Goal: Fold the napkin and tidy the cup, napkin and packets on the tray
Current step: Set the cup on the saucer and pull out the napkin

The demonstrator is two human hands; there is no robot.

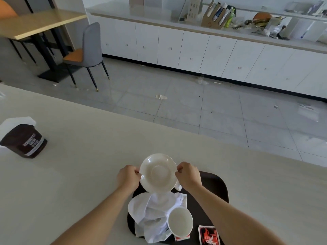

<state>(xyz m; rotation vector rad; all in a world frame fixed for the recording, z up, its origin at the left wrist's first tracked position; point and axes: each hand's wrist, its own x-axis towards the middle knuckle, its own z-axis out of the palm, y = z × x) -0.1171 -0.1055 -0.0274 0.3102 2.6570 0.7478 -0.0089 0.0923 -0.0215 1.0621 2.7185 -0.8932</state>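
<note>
I hold a white saucer [158,173] above the far end of the dark tray [215,188], tilted toward me. My left hand [128,177] pinches its left rim and my right hand [188,175] pinches its right rim. Below the saucer a crumpled white napkin [154,211] lies on the tray. A white cup [180,221] stands upright on the napkin's right edge. A red and black packet [208,235] lies on the tray to the right of the cup. Another red packet [182,238] peeks out from under the cup.
The tray sits on a pale table [79,174]. A dark brown tub [24,141] stands at the table's far left with white paper [16,121] behind it. Beyond the table edge lie a tiled floor, a chair [88,52] and white cabinets.
</note>
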